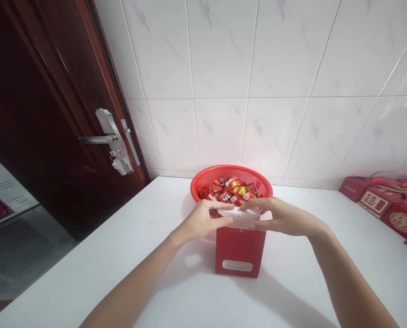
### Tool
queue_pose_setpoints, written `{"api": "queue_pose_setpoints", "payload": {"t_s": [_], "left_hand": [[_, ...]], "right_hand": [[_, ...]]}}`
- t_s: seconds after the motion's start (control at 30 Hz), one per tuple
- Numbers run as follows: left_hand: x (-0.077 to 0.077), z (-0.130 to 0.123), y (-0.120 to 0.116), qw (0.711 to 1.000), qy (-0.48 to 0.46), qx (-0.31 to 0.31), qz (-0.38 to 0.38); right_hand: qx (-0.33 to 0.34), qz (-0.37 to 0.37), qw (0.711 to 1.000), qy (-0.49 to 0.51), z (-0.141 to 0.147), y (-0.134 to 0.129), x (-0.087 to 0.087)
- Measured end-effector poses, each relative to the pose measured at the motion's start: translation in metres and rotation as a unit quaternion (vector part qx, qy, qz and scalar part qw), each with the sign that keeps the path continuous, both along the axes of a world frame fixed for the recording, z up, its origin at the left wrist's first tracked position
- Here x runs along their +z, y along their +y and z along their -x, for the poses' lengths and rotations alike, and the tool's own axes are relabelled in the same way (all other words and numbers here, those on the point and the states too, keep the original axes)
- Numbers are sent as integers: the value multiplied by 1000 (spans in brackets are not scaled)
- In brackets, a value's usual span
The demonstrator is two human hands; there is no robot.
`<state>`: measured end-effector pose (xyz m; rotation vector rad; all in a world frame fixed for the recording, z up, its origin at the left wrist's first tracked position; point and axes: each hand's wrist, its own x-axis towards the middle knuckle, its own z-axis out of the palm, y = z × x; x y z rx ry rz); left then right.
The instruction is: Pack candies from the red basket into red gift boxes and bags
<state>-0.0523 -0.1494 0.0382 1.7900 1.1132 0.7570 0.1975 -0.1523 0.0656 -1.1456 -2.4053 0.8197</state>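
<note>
A red gift box (pixel 240 248) stands upright on the white table, with a pale oblong label low on its front. At its top is a white flap (pixel 241 218) with small holes. My left hand (pixel 210 217) pinches the left side of this flap between thumb and fingers. On the right side, my right hand (pixel 275 216) grips the same flap, its fingertips almost meeting those of the left. Right behind the box sits a red plastic basket (pixel 197 178) holding many wrapped candies (pixel 236 187). The box's inside is hidden from me.
Several red boxes with cord handles (pixel 388 200) stand at the table's right, against the tiled wall (pixel 220 54). To the left is a dark red door (pixel 53 114) with a metal handle (pixel 97 139) and hanging keys (pixel 119 166). The white table (pixel 128 241) has its edge on that side.
</note>
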Motion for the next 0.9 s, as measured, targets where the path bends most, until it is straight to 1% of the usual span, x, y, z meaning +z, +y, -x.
{"api": "queue_pose_setpoints", "payload": {"t_s": [0.17, 0.23, 0.3, 0.4, 0.47, 0.53, 0.63, 0.7, 0.8, 0.9], "left_hand": [[-3, 1, -1, 1000, 14, -12, 11], [-4, 1, -2, 1000, 16, -22, 1], [-5, 0, -2, 1000, 10, -18, -20], [-5, -1, -6, 1000, -5, -9, -18], [-4, -2, -8, 1000, -8, 0, -18], [-3, -2, -10, 998, -5, 23, -52], [-2, 0, -9, 992, -3, 63, -110], [-2, 3, -6, 990, -5, 68, -123], [-2, 8, -1, 992, -1, 44, -120], [2, 11, 2, 994, -16, 1, -104]], "right_hand": [[22, 15, 999, -32, 2, -2, 5], [28, 13, 999, -33, 0, -4, 7], [33, 14, 999, -31, -3, -5, 10], [23, 8, 1000, 4, -8, 0, 13], [0, -12, 999, 49, -10, 9, 10], [-31, -34, 994, 95, -11, 22, 3], [-89, -59, 982, 154, -8, 44, -15], [-128, -74, 970, 192, -4, 56, -28], [-184, -91, 948, 242, 3, 69, -43], [-225, -91, 935, 257, 10, 78, -55]]}}
